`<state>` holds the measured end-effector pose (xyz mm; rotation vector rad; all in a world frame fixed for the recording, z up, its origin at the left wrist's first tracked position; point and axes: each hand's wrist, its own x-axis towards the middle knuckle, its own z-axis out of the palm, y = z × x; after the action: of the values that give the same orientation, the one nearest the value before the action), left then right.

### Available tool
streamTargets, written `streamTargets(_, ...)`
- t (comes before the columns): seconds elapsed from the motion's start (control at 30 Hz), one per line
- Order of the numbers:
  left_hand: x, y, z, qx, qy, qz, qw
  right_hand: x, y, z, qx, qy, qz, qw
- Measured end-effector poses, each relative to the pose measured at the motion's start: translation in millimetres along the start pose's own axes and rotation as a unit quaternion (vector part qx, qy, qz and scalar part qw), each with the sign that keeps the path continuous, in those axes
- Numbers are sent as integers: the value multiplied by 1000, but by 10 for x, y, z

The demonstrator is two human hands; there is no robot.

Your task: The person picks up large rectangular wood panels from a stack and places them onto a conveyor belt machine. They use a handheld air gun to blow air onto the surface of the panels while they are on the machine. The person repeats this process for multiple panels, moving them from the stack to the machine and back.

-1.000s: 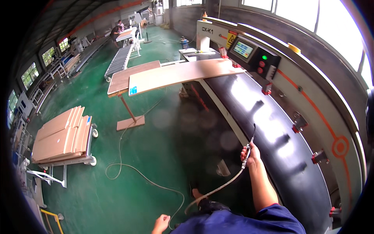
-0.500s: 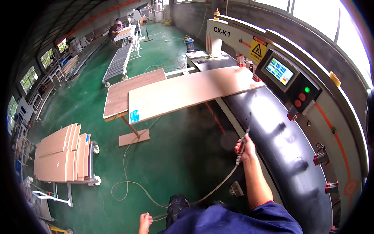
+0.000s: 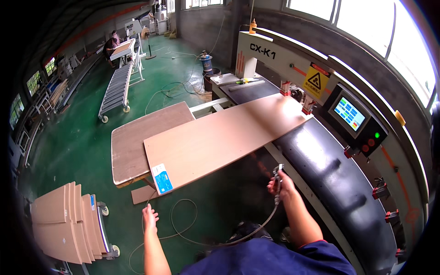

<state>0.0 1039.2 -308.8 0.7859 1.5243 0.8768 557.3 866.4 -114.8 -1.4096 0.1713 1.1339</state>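
Observation:
My right hand [image 3: 285,185] is wrapped round an air blow gun [image 3: 277,172], held beside the front edge of the black machine bed. From the gun a thin hose [image 3: 256,228] hangs down and runs across in front of me to the floor. My left hand [image 3: 150,219] is raised below the near left corner of the board, fingers apart and nothing visible in it. A long pale brown board [image 3: 206,137] with a blue and white label [image 3: 162,178] lies partly on a wooden support table [image 3: 137,137] and partly on the machine bed [image 3: 330,183].
A machine beam with a control screen [image 3: 349,113] and red clamps [image 3: 308,107] stands along the right. Stacked boards [image 3: 59,220] rest on a wheeled cart at lower left. Farther off are a roller conveyor [image 3: 117,89], a blue canister [image 3: 206,64] and a person [image 3: 110,47] bending over a workpiece.
My left hand has risen and come forward toward the board's labelled corner. The right hand still grips the blow gun, now turned more upright and slightly lower. The view has shifted closer to the board.

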Motion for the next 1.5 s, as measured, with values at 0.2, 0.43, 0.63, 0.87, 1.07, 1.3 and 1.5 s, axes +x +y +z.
streamTargets(0.2,627,667,521,35,-38,-24,998,662,-532,38,4,41,-29,999)
streamTargets(0.43,1182,1354,1236,-24,-113,-47,992,1452,-1197,362,62,83,-85,991)
streamTargets(0.63,1603,1467,1592,-127,-50,-53,989,2209,-1704,491,209,76,-105,969)
streamTargets(0.87,1570,1558,1938,260,188,-36,947,3211,-2029,394,80,-7,-85,993)
streamTargets(1.07,960,886,1183,297,263,-114,911,3509,-834,156,102,-27,-25,994)
streamTargets(1.3,224,1715,-723,310,418,-156,839,3282,-194,679,-30,-94,13,995)
streamTargets(1.5,-785,1872,-1392,263,509,-167,802,2551,-71,1264,-207,-287,-274,894)
